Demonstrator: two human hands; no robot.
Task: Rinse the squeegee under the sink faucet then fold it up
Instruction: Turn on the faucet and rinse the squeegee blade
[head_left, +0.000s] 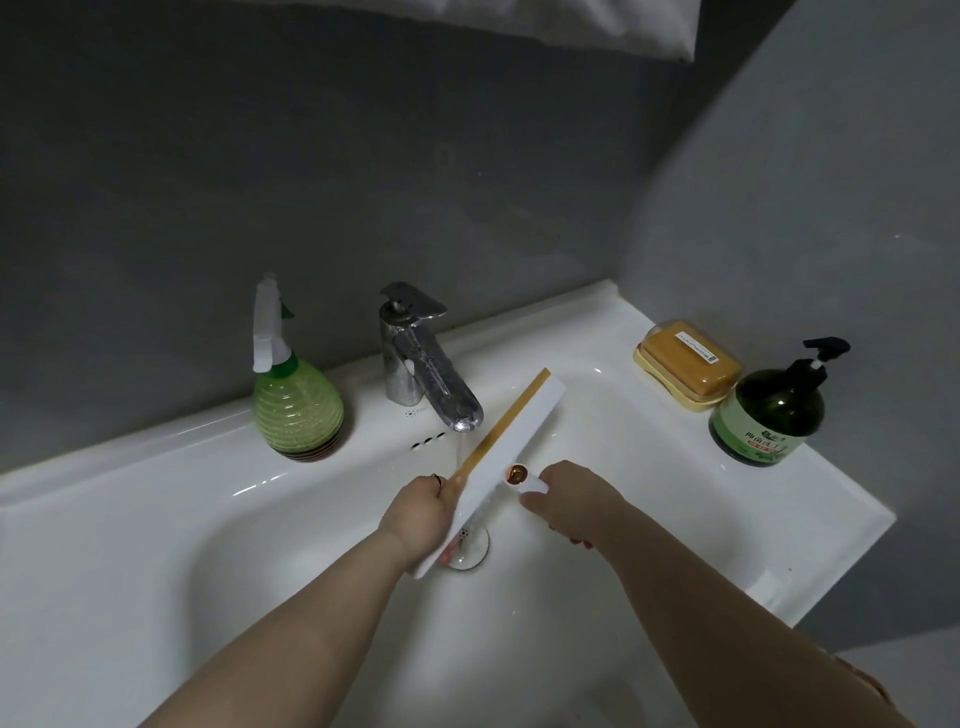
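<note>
Water (460, 449) slicks this stiff, light white plastic squeegee (511, 423), I reckon; my left grip (418, 514) clasps its blade, right grip (563, 501) its handle.

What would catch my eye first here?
The left hand and right hand hold a white, gold-edged squeegee slanted over the sink, by the running faucet. A green spray bottle stands left of it; a yellow soap box and dark pump bottle sit on the right rim.

Pump bottle (768, 410) label, Chinese "抑菌洗"
</note>
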